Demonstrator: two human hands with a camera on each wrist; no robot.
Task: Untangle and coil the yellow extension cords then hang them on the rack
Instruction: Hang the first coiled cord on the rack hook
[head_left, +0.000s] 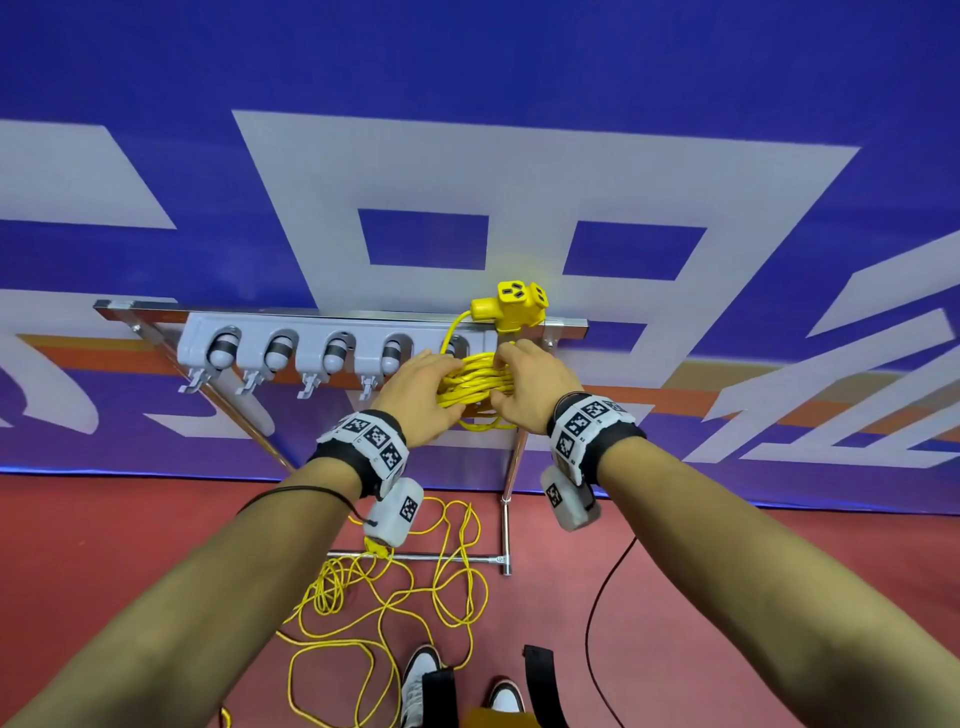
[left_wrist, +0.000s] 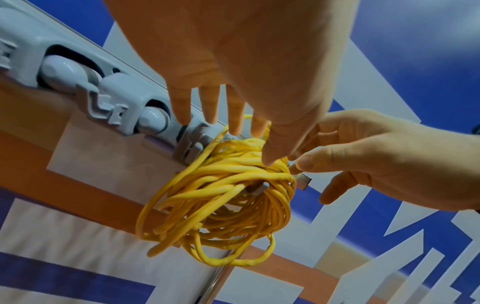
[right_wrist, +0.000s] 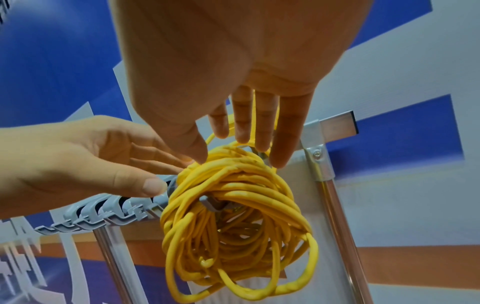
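Both hands, left hand (head_left: 422, 391) and right hand (head_left: 524, 387), are flanking the hung coil (head_left: 475, 382), fingers relaxed, touching lightly. Cord is seeming springy, light; I am judging the top bundle safest to take.

Both forearms reach forward and up, wrists wrapped in marker-printed bands. The left hand (head_left: 418, 397) and right hand (head_left: 530, 387) face each other, fingers nearly straight and slightly spread, thumbs below the fingertips.

No readable text; wristbands (head_left: 371, 436) carry coded square markers, backdrop (head_left: 467, 156) shapes illegible
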